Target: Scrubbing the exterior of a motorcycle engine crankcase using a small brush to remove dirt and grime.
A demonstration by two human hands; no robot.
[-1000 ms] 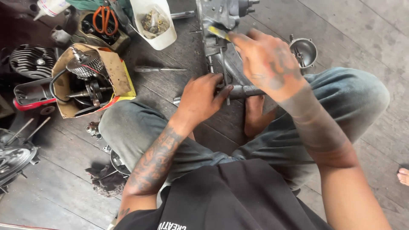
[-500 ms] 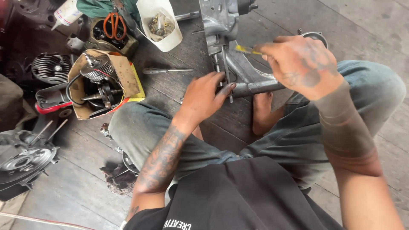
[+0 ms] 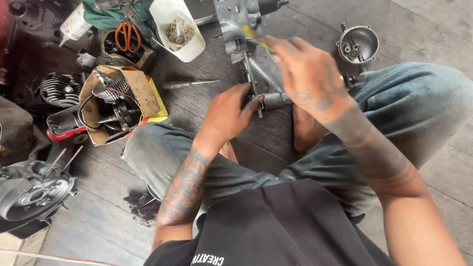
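Crankcase half: lower left of the frame, a grey round casting with studs standing up, lying on the wooden floor, untouched.
Finned cylinder: left edge, dark, lying loose near the cardboard box.
Cardboard box: left of centre, open, with a crank assembly and a finned part inside; a red-edged part sits just beside it.
Orange scissors: upper left, resting in a grimy tray.
White tub: top centre-left, holding small brass and steel bits.
Loose tool: a slim metal shaft lying on the floor between the box and the hands.
Left hand: centre of the frame, its grip clenched on the lower end of the engine casing, fingers curled against the tube there, steadying it.
Engine casing: top centre, grey cast metal, greasy, running down from the top edge to the dark tube between the hands; it rests on the floor between the person's knees.
Yellow-handled tool: top centre, blurred, pointing at the casing.
Right hand: centre-right, its grip clenched around that tool's handle.
Round metal cover: upper right, bowl-shaped, set aside with small fittings inside.
Progress: judging by the many parts lying separately, the engine is largely in pieces; work on the casing looks mid-way, and whether a fastener is loose I cannot tell.
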